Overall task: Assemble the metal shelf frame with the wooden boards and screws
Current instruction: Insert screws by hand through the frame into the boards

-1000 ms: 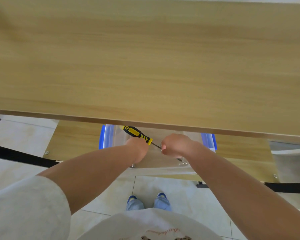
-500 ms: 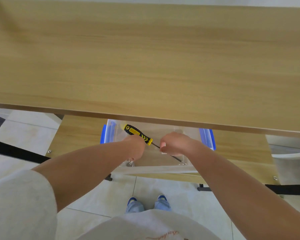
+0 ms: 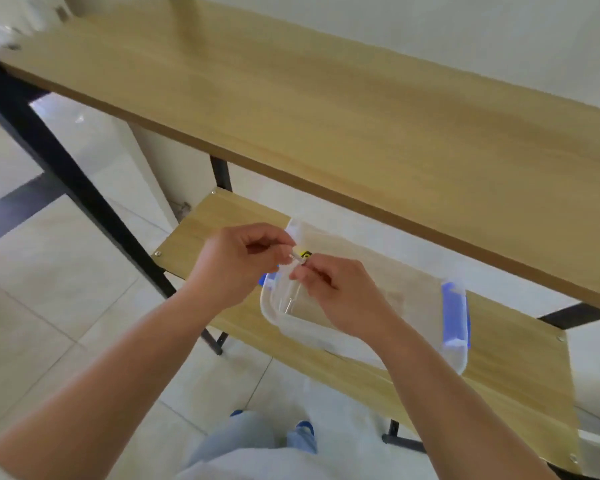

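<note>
**Ana:** Pale floor tiles (image 3: pixel 49 299), a plain wall, and the shelf unit nearly built. What are the hands doing?

**Ben:** Both meet over the clear plastic box (image 3: pixel 368 327). The left hand (image 3: pixel 236 268) has its fingers curled, thumb and forefinger pinching one end of a small silvery piece, probably a screw (image 3: pixel 297 258), though it is too small to be sure. The right hand (image 3: pixel 340 289) pinches the other end from about four o'clock.

**Ana:** And the screwdriver?

**Ben:** Only a scrap of its yellow-and-black handle (image 3: pixel 305 253) shows, just past the fingertips at one o'clock. I can't tell whether it lies in the box.

**Ana:** Further out?

**Ben:** The box, with blue clips, sits on the lower wooden board (image 3: pixel 499 368), which has screw heads at its corners. The upper wooden board (image 3: pixel 326 109) spans twelve o'clock, and the black metal frame (image 3: pixel 66 174) runs down at nine.

**Ana:** What could go wrong?

**Ben:** I'd say a dropped piece. The grip is fingertips only; a slip sends it into the box at best, or off the board onto the tiles.
</note>
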